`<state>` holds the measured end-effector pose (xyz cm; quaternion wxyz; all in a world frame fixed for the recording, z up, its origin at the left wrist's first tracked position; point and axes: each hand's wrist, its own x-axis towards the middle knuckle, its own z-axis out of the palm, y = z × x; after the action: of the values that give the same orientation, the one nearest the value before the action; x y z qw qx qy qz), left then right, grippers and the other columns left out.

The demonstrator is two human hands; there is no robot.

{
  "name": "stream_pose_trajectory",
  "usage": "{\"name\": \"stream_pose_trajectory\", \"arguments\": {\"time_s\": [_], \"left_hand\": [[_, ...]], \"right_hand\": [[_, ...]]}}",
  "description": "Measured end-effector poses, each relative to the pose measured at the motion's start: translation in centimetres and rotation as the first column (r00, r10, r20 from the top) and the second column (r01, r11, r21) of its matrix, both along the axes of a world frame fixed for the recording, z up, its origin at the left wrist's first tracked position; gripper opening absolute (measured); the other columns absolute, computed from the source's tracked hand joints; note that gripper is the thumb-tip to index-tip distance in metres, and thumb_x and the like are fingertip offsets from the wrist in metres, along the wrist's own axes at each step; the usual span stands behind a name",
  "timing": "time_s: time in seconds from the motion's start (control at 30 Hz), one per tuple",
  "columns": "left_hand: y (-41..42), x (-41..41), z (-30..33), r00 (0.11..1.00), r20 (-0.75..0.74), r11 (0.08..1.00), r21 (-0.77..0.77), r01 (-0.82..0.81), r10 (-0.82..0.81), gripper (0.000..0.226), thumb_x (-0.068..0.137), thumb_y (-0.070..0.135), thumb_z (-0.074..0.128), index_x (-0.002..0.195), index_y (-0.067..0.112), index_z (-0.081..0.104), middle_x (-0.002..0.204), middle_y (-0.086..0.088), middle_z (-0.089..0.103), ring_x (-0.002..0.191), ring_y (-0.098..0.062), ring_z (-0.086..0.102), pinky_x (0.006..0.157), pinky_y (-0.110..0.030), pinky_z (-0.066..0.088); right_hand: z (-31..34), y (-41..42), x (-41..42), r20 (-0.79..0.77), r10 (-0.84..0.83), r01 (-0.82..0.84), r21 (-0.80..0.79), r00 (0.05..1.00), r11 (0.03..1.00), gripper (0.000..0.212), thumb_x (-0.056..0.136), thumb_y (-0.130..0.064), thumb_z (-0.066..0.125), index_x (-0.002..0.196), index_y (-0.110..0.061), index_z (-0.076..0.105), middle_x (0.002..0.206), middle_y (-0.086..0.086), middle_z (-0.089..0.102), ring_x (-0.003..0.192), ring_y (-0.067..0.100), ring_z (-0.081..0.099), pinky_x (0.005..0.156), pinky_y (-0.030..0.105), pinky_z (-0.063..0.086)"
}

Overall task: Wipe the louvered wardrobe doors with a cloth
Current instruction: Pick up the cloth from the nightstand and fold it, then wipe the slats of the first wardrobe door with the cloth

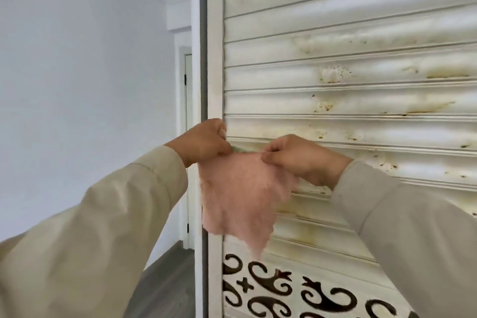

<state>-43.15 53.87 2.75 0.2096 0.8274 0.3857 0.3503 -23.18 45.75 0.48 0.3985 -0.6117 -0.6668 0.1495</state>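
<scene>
Both grips pinching cloth (242,196) top edge: left hand (204,143), right hand (304,157). It hangs before stained slats of door (348,100), scroll panel (284,292) below. White wall (85,72) left, dark floor (165,284).

Cloth: the cloth (242,196) is pink and fuzzy with ragged edges; it is stretched along its top edge, pinched at both upper corners, and hangs in a loose point in front of the door.
Door: the louvered wardrobe door (348,80) is white, upright, with horizontal slats and a plain frame at its left edge.
Slat condition: yellow-brown stains and dark specks mark the middle and lower slats; the upper slats look cleaner.
Lower panel: a white panel with dark scroll cutouts lies below the slats.
</scene>
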Motion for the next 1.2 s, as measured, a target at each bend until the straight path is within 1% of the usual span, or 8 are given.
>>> {"name": "stream_pose_trajectory", "arguments": {"time_s": [0.23,0.37,0.5,0.63,0.87,0.97,1.07,1.2], "left_hand": [[3.2,2.0,4.8,0.942,0.186,0.876,0.352,-0.329,0.279,0.034,0.087,0.054,0.062,0.078,0.024,0.049,0.076,0.008,0.059,0.074,-0.016,0.056,0.063,-0.031,0.038],[4.7,3.5,7.4,0.888,0.279,0.723,0.516,-0.459,0.365,0.027,0.089,0.046,0.060,0.079,0.021,0.054,0.082,0.003,0.061,0.079,-0.026,0.058,0.065,-0.031,0.041],[4.9,5.2,11.5,0.845,0.481,0.853,0.315,-0.416,0.235,0.019,0.082,0.035,0.064,0.080,0.016,0.060,0.077,0.000,0.064,0.076,-0.026,0.061,0.061,-0.030,0.044],[4.9,7.3,15.6,0.672,0.735,0.984,0.031,-0.173,0.095,0.019,0.077,0.029,0.069,0.071,0.021,0.052,0.076,0.001,0.062,0.077,-0.026,0.065,0.066,-0.031,0.052],[3.4,10.5,17.5,0.399,0.916,0.971,0.052,-0.235,0.047,0.015,0.091,0.029,0.057,0.099,0.018,0.053,0.082,0.010,0.056,0.085,-0.021,0.058,0.075,-0.030,0.040],[5.0,12.5,16.4,0.594,0.786,0.890,0.382,-0.250,-0.170,0.027,0.096,0.034,0.049,0.115,0.016,0.051,0.106,-0.001,0.066,0.103,-0.025,0.061,0.097,-0.042,0.046],[8.2,14.5,14.2,0.918,0.394,0.790,0.548,-0.275,0.046,0.070,0.099,0.039,0.041,0.157,0.011,0.014,0.161,-0.012,0.023,0.151,-0.029,0.015,0.122,-0.053,0.005],[10.1,16.1,13.2,0.925,0.330,0.761,0.547,-0.350,0.189,0.080,0.101,0.054,0.024,0.157,0.013,-0.017,0.166,-0.011,-0.012,0.152,-0.026,-0.015,0.118,-0.053,-0.012]], "right_hand": [[7.7,0.7,-2.2,0.132,-0.289,0.255,0.229,0.948,0.939,0.027,0.092,-0.027,0.063,0.072,-0.009,0.067,0.060,0.001,0.053,0.049,0.012,0.045,0.038,0.015,0.031],[11.8,0.2,-2.3,0.328,-0.405,0.311,0.304,0.854,0.901,0.027,0.090,-0.025,0.064,0.074,-0.003,0.066,0.068,0.009,0.049,0.058,0.017,0.042,0.045,0.022,0.031],[15.9,-0.6,-1.6,0.358,-0.503,0.360,0.397,0.786,0.844,0.027,0.089,-0.019,0.061,0.080,0.005,0.069,0.069,0.012,0.058,0.059,0.018,0.048,0.049,0.024,0.037],[18.4,-0.5,-0.8,0.329,-0.526,0.343,0.476,0.785,0.810,0.023,0.089,-0.016,0.059,0.089,0.002,0.073,0.084,0.015,0.071,0.069,0.019,0.058,0.061,0.029,0.049],[21.3,0.7,1.1,0.322,-0.575,0.350,0.544,0.752,0.763,0.022,0.088,-0.016,0.060,0.085,0.001,0.074,0.085,0.018,0.071,0.068,0.019,0.056,0.061,0.027,0.045],[21.9,1.1,2.9,0.332,-0.620,0.412,0.518,0.711,0.750,0.022,0.086,-0.014,0.059,0.077,0.002,0.070,0.070,0.011,0.061,0.063,0.019,0.051,0.055,0.025,0.040],[21.9,1.5,4.4,0.378,-0.646,0.427,0.519,0.663,0.741,0.018,0.085,-0.015,0.062,0.077,-0.002,0.071,0.078,0.006,0.068,0.077,0.021,0.061,0.061,0.026,0.044],[21.9,1.9,5.3,0.379,-0.685,0.375,0.624,0.622,0.686,0.024,0.089,-0.031,0.065,0.106,-0.016,0.072,0.110,0.002,0.067,0.112,0.024,0.057,0.085,0.030,0.046]]}}
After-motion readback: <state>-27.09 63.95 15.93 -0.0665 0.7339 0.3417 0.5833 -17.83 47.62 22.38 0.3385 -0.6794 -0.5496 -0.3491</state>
